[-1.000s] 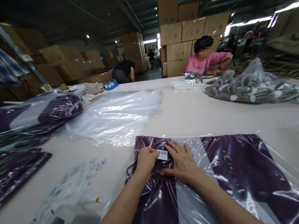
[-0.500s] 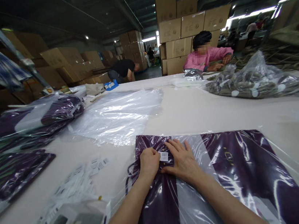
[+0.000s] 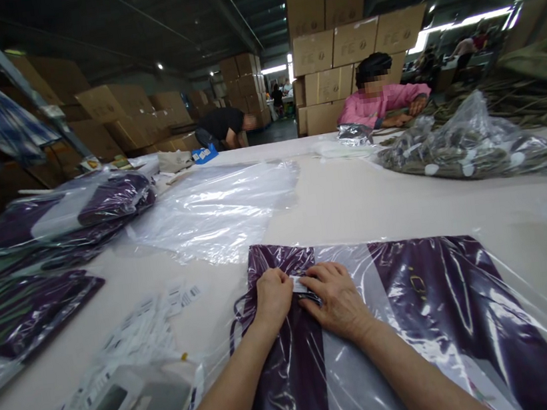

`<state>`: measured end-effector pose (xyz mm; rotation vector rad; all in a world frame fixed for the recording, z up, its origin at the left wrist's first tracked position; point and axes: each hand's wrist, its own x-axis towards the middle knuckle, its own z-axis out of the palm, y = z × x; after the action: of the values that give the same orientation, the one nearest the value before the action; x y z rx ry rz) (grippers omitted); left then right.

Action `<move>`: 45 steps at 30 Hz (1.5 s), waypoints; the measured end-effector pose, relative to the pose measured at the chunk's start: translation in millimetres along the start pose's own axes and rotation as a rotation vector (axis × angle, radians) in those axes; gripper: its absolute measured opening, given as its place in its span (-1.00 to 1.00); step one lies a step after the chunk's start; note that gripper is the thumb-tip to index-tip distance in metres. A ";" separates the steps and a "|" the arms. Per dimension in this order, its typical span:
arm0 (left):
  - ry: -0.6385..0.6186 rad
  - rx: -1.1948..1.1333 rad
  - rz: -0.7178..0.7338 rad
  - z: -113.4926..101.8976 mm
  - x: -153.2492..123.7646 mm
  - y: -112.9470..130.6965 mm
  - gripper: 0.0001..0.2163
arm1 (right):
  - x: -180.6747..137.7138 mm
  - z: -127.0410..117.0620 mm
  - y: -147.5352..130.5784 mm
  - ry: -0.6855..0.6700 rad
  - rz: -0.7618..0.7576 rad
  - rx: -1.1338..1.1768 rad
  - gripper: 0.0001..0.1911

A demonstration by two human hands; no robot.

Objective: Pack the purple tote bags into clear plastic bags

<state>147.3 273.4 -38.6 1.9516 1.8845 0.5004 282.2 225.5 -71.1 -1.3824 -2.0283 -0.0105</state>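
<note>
Pale tbl (image 3: 334, 207); label (image 3: 297, 284) prob. paper

Purple pkg (image 3: 436, 331) in clear, glossy plastic, lying flat w/ creases; a pale strip (image 3: 350, 383) runs lengthwise down it. Small white label (image 3: 298, 285) sits just L of the strip, near the pkg's far edge (partly covered, print too small to read). Also L of strip: dark cord loops (image 3: 237, 310) at the outer edge. R of strip: wider purple panel w/ gold-toned buckle shape (image 3: 418, 285) up top.
</note>
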 end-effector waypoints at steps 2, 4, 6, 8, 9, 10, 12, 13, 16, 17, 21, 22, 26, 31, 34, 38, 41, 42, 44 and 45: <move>0.007 0.023 0.028 1.4 0.5 -2.0 -0.89 | -0.1 0.4 0.0 -0.017 0.009 -0.005 -0.74; 0.035 0.059 0.072 3.6 0.1 -4.3 -0.90 | -0.2 0.3 -0.5 -0.035 0.012 -0.014 -0.76; 0.082 0.105 0.127 5.7 -1.4 -6.9 -0.93 | -0.3 0.1 -1.0 -0.053 0.013 -0.025 -0.78; 0.129 0.153 0.189 6.8 -4.1 -9.5 -0.91 | -0.1 0.1 -1.3 -0.064 0.013 -0.036 -0.80; 0.143 0.175 0.231 6.8 -5.9 -10.8 -0.86 | 0.0 0.2 -1.2 -0.067 0.013 -0.042 -0.80; 0.142 0.194 0.285 6.7 -7.9 -12.1 -0.80 | 0.3 0.2 -1.2 -0.068 0.013 -0.048 -0.80; 0.090 0.225 0.430 6.5 -12.9 -15.5 -0.69 | 0.6 -0.1 -1.1 -0.072 0.016 -0.056 -0.79; 0.049 0.237 0.505 6.9 -15.7 -17.7 -0.66 | 0.6 -0.5 -1.3 -0.079 0.020 -0.057 -0.79; -0.048 0.287 0.653 11.5 -24.9 -27.5 -0.60 | -1.6 -2.0 -3.2 -0.128 0.035 -0.057 -0.78; -0.054 0.332 0.682 13.9 -27.9 -31.6 -0.58 | -3.2 -2.5 -4.2 -0.151 0.039 -0.066 -0.76; -0.033 0.550 0.746 22.5 -35.7 -45.2 -0.55 | -9.6 -3.5 -10.5 -0.267 0.069 -0.147 -0.61; -0.042 0.571 0.733 23.2 -35.9 -46.6 -0.55 | -10.1 -3.9 -12.8 -0.302 0.085 -0.162 -0.59; -0.145 0.604 0.644 15.5 -33.8 -40.8 -0.53 | -7.6 -15.2 -28.0 -0.446 0.168 -0.214 -0.56; -0.128 0.615 0.572 -17.6 -65.0 -32.9 -0.51 | -40.6 -67.6 -55.2 -0.391 0.199 -0.314 -0.63; -0.138 0.623 0.470 -40.0 -102.3 -44.9 -0.52 | -99.7 -108.0 -64.6 -0.227 0.206 -0.406 -0.65; -0.247 0.657 0.356 -61.2 -148.2 -68.2 -0.59 | -196.9 -148.9 -66.3 -0.136 0.319 -0.548 -0.68; -0.121 0.608 0.360 -70.8 -185.6 -85.8 -0.56 | -257.1 -170.3 -72.3 -0.042 0.266 -0.660 -0.65; -0.039 0.553 0.353 -73.1 -200.7 -92.9 -0.54 | -273.6 -176.3 -77.9 0.005 0.245 -0.679 -0.64; 0.083 0.408 0.341 -77.1 -235.4 -109.7 -0.51 | -302.3 -186.4 -95.3 0.085 0.218 -0.663 -0.62; 0.110 0.334 0.325 -79.0 -254.8 -118.9 -0.51 | -315.0 -190.2 -106.4 0.101 0.197 -0.631 -0.62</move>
<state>-4.5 24.2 -28.2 2.5200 1.8150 0.4089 359.4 -149.3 -53.2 -1.9084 -1.8679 -0.6688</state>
